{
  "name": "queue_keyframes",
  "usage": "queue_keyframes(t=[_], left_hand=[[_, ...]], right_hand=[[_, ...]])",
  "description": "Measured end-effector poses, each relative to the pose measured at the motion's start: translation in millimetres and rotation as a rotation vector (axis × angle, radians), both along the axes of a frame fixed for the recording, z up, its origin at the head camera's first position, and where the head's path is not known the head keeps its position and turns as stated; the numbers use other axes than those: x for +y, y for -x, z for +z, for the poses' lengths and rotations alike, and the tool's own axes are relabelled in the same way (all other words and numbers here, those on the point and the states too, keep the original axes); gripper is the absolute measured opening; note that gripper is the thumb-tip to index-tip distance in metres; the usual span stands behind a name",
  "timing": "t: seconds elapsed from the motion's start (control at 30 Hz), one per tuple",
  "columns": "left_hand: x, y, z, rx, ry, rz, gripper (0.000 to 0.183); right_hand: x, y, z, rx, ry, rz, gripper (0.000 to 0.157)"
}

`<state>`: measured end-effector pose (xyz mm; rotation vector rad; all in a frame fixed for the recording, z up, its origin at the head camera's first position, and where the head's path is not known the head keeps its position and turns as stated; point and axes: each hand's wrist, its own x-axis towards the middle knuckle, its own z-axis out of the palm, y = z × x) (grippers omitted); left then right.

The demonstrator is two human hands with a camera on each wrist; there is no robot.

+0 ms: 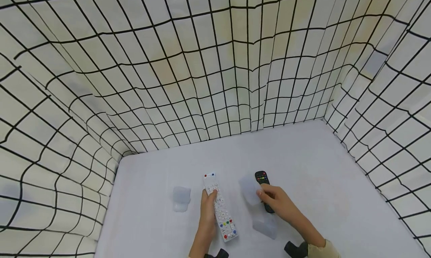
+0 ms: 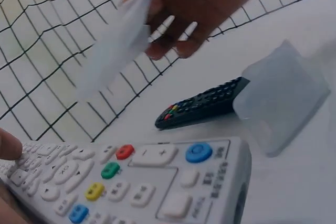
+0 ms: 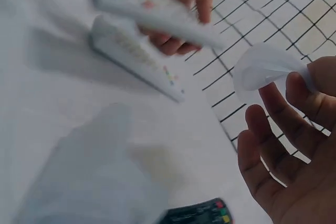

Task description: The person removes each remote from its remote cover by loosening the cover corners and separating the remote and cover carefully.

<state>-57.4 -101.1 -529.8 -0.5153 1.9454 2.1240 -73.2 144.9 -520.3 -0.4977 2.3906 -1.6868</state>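
My left hand (image 1: 207, 215) grips a white remote control (image 1: 220, 209), thumb on its buttons. In the left wrist view the remote's near end (image 2: 178, 177) shows coloured buttons. Beneath it, the right wrist view shows a second white remote (image 3: 134, 53) on the table. My right hand (image 1: 279, 202) pinches a thin translucent sleeve (image 1: 248, 190) between thumb and fingers, held up in the air in the left wrist view. Below that hand a black remote control (image 1: 261, 177) lies on the table, partly hidden. Another translucent sleeve (image 1: 265, 227) lies nearer me, beside the black remote.
A further translucent piece (image 1: 182, 198) lies left of my left hand. The white tabletop (image 1: 151, 183) is bordered by white walls with a black grid (image 1: 202, 78) at the back and both sides.
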Motion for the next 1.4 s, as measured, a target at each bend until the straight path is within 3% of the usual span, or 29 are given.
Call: queue_keyframes(t=[0.17, 0.53, 0.67, 0.83, 1.03, 1.13, 1.27, 1.4], left_hand=[[25, 2.2, -8.6, 0.010, 0.061, -0.066, 0.057], [56, 16.8, -38.7, 0.123, 0.356, -0.077, 0.048], [60, 19.8, -41.0, 0.195, 0.508, -0.064, 0.048], [62, 21.9, -38.7, 0.256, 0.777, -0.085, 0.050], [61, 23.3, -38.2, 0.279, 0.972, -0.129, 0.049], [57, 20.5, -36.9, 0.326, 1.115, -0.135, 0.040], [49, 15.0, -34.5, 0.410, 1.267, -0.117, 0.030], [38, 11.2, -34.5, 0.442, 1.337, -0.066, 0.040]], right_hand=[[3, 31.6, 7.4, 0.023, -0.046, 0.036, 0.029], [-6, 102.8, -6.7, -0.055, -0.136, 0.033, 0.041], [-14, 123.6, -15.7, -0.057, -0.214, 0.048, 0.043], [-19, 142.3, -28.1, -0.047, -0.286, 0.028, 0.040], [-14, 151.8, -40.6, -0.061, -0.368, -0.055, 0.038], [-11, 150.2, -45.4, -0.054, -0.428, -0.082, 0.036], [-12, 142.6, -48.5, -0.004, -0.481, -0.107, 0.039], [-10, 134.8, -49.3, 0.090, -0.557, -0.122, 0.042]])
